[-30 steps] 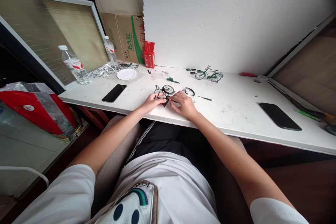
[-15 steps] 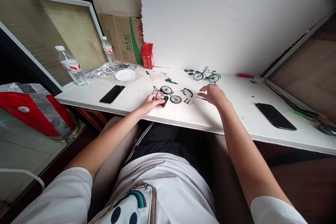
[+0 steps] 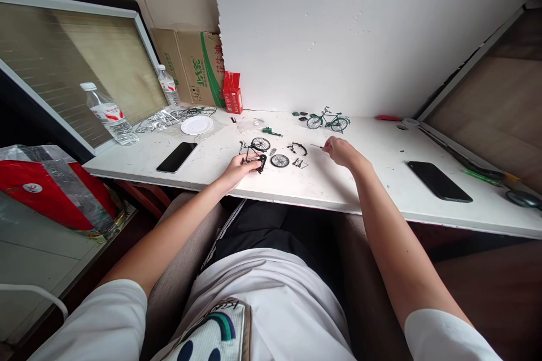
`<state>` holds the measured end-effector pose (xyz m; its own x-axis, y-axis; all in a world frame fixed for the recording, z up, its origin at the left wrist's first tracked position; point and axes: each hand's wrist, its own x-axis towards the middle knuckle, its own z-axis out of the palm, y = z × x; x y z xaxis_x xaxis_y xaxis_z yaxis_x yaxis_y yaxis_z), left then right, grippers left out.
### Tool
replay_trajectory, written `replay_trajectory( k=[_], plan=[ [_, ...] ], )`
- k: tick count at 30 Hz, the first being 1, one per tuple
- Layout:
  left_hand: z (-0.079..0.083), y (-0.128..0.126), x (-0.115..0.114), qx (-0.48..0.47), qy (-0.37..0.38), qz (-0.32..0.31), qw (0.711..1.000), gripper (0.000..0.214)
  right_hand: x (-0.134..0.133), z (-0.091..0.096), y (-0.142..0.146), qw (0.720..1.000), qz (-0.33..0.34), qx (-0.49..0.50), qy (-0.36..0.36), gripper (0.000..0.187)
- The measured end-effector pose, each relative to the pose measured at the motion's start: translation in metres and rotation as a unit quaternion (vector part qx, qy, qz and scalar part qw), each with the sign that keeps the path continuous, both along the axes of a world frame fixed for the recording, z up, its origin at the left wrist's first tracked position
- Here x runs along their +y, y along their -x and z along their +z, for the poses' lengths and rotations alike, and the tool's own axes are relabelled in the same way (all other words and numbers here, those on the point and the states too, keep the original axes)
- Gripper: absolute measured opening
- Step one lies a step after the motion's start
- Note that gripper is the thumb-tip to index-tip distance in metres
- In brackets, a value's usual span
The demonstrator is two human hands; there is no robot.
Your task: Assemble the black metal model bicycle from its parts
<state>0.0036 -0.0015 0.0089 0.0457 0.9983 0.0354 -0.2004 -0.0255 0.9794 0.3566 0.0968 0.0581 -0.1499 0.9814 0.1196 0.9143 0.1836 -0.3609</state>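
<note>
My left hand [image 3: 237, 168] rests on the white table [image 3: 364, 180] and grips the frame of a small black model bicycle [image 3: 254, 152] that has one wheel on it. A loose black wheel [image 3: 280, 161] lies just right of it, with a black mudguard [image 3: 300, 147] and small bits [image 3: 300, 163] nearby. My right hand [image 3: 341, 152] is farther right, its fingers pinched on a thin dark screwdriver [image 3: 317, 146] whose tip points left. A finished green model bicycle [image 3: 327, 120] stands at the back by the white wall.
A black phone [image 3: 176, 157] lies left of the model and another phone [image 3: 439, 181] at the right. Two water bottles [image 3: 109, 114], a white lid [image 3: 197, 124], plastic wrapping, a red box [image 3: 231, 93] and a cardboard carton sit back left. Green-handled tools [image 3: 486, 174] lie far right.
My right hand left the black model, reached right across the table and closed on the thin screwdriver. The loose wheel now lies uncovered. My left hand stays on the model.
</note>
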Motion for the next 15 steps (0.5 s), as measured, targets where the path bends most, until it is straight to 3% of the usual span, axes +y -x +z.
replay_trajectory(
  k=[2, 5, 10, 15],
  plan=[
    [-0.001, 0.000, 0.000, 0.003, -0.002, 0.009, 1.000, 0.059, 0.000, 0.000, 0.011, 0.993, 0.024, 0.085, -0.079, 0.014],
    [-0.002, -0.001, 0.001, 0.007, -0.004, 0.017, 1.000, 0.058, -0.005, -0.002, 0.038, 0.959, 0.086, 0.183, -0.201, 0.012],
    [-0.003, -0.002, 0.002, 0.016, -0.017, 0.025, 0.999, 0.055, -0.031, -0.014, 0.096, 0.911, 0.181, 0.324, -0.182, 0.037],
    [-0.006, -0.001, 0.003, 0.035, -0.030, 0.015, 0.999, 0.058, -0.055, -0.032, 0.128, 0.883, 0.206, 0.368, -0.204, 0.037]
  ],
)
